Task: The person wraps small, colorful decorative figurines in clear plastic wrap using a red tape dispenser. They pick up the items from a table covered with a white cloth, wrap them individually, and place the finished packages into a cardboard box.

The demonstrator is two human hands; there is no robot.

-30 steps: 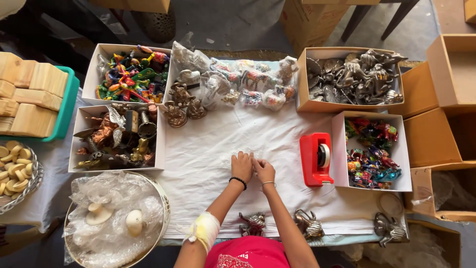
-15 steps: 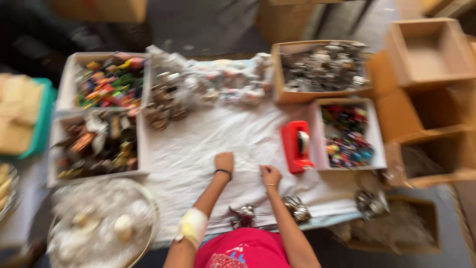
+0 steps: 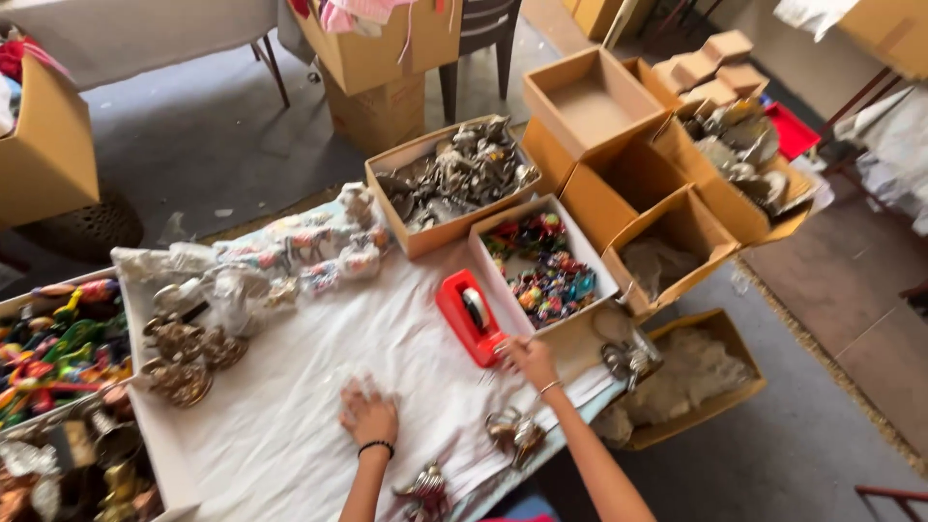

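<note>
Reaching forward and to the right, the right hand (image 3: 530, 360) was stretched with its fingertips touching the near end of the red tape dispenser (image 3: 471, 316), the fingers slightly curled but not clearly closed around it. The dispenser lay on the white cloth (image 3: 290, 406), just beside a box of coloured trinkets (image 3: 543, 267). The left hand (image 3: 368, 416) was pressed flat on the cloth, fingers spread and released, a black band at the wrist. A metal figurine (image 3: 515, 432) stood near the right forearm.
</note>
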